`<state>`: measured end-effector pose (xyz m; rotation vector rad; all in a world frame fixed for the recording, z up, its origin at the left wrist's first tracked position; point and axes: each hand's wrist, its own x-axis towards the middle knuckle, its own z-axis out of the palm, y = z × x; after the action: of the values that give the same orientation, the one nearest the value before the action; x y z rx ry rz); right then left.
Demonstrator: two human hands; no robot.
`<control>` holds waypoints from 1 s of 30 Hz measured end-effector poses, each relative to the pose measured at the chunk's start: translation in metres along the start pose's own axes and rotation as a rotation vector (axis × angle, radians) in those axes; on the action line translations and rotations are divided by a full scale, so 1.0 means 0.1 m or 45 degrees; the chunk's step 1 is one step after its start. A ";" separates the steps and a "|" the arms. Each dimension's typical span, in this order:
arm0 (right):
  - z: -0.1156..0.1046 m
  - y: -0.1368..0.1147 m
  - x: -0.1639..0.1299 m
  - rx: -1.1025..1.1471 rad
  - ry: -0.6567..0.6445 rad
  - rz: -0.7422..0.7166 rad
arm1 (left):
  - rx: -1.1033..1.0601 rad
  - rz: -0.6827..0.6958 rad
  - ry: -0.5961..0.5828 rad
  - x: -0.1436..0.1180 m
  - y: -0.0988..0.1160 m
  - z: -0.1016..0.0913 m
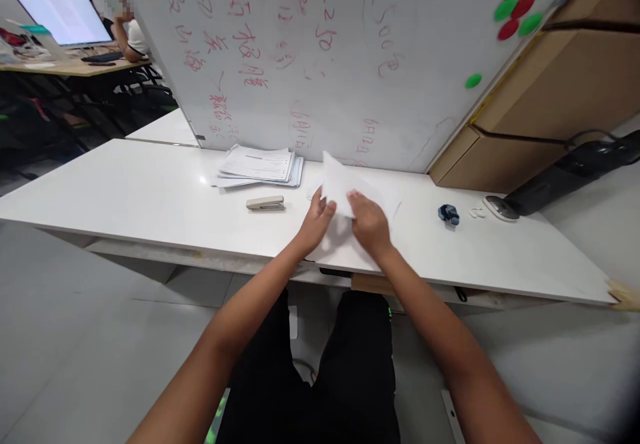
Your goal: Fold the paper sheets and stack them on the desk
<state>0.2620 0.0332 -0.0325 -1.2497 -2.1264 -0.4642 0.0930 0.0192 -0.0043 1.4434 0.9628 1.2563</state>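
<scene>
Both of my hands hold a white sheet of paper [340, 181] over the white table [150, 197], with part of it lifted off the surface. My left hand [316, 221] grips the sheet's left edge. My right hand [369, 223] pinches it from the right, fingers on top. More white paper [345, 244] lies flat under my hands. A beige stapler [266, 203] rests on the table just left of my left hand. Behind it sits a stack of printed papers [257, 167].
A whiteboard [325, 57] with red writing and red and green magnets stands at the table's back edge. A small blue object [449, 214] and a black device [565, 174] lie to the right. Cardboard boxes [560, 97] stand behind. Another person sits at a monitor [60, 14] far left.
</scene>
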 end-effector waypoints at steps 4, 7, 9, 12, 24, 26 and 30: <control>-0.30 -0.67 -0.40 0.035 -0.011 -0.398 | -0.751 -0.417 -0.031 -0.71 0.30 -0.33; -0.37 -1.06 -0.74 0.045 -0.046 -0.469 | -0.702 -0.635 0.033 -1.17 0.30 -0.65; -0.35 -1.21 -0.92 0.071 -0.079 -0.481 | -0.627 -0.791 0.066 -1.38 0.19 -0.80; -0.35 -1.33 -1.08 0.138 -0.232 -0.474 | -0.573 -0.854 0.121 -1.58 -0.04 -0.88; -0.54 -0.78 -1.37 1.252 -0.236 1.315 | -0.178 -0.546 -0.025 -1.79 -0.33 -0.90; -0.61 -0.71 -1.31 1.550 -0.453 1.417 | -0.100 -0.483 -0.122 -1.73 -0.19 -0.91; -0.86 -0.56 -1.08 1.496 -0.625 1.332 | 0.126 -0.317 -0.189 -1.45 0.22 -0.93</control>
<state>0.2803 -0.1147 -0.0405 -1.4727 -1.2510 1.4157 -0.0226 -0.1099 -0.0156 1.4211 1.0784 0.9187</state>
